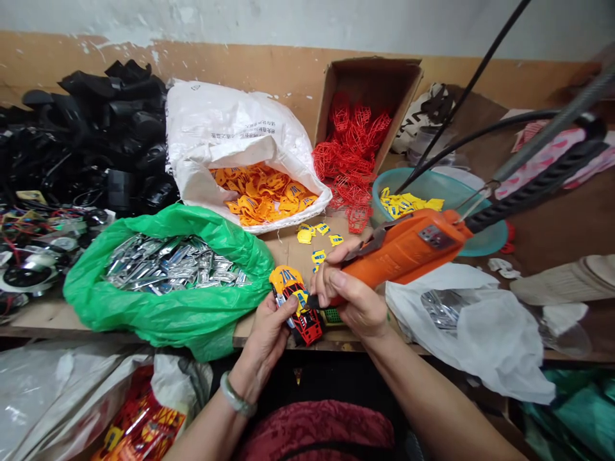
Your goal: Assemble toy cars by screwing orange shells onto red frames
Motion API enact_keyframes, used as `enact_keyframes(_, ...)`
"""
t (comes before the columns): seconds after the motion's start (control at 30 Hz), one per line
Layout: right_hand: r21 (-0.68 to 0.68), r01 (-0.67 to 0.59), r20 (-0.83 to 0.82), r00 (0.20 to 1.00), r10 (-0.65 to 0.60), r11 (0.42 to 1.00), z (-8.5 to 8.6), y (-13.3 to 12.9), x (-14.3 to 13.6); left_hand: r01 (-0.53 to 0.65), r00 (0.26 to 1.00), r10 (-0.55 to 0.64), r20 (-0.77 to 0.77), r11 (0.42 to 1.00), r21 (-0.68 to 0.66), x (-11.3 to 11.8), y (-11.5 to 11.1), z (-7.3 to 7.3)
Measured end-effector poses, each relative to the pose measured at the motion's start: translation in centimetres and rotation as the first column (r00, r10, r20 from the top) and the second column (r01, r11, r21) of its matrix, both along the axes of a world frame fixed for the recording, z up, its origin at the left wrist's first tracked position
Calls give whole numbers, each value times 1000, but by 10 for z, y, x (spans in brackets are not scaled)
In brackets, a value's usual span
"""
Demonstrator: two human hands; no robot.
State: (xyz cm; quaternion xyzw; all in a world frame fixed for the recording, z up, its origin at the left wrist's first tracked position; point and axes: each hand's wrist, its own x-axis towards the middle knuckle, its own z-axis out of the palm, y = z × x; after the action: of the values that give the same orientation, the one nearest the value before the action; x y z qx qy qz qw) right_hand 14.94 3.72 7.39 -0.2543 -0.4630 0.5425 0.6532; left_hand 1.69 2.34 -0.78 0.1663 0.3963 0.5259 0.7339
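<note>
My left hand [271, 320] is closed on a toy car [307, 324] with an orange front and a red frame, held at the bench's front edge. The left thumb presses near a yellow piece on the car's middle. In my right hand [358, 298] is an orange electric screwdriver [406, 248], hanging from a spring and a black cable. Its dark tip points left and meets the car around the yellow piece; the exact contact is hidden. Several small yellow pieces [318, 257] with blue marks lie on the cardboard just beyond my hands.
A green bag [168, 320] of silvery parts lies left. Behind it stand a white sack [230, 118] of orange shells and a box [373, 67] of red frames. A teal bowl [480, 238] holds yellow pieces; a white bag [500, 346] lies right. Black parts [110, 128] pile far left.
</note>
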Motion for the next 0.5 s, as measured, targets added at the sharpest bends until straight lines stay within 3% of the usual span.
enact_keyframes(0.5, 7, 12, 34, 999, -12, 1000, -7, -3, 3, -13, 1000, 13, 6, 1000, 11, 3, 0, -6)
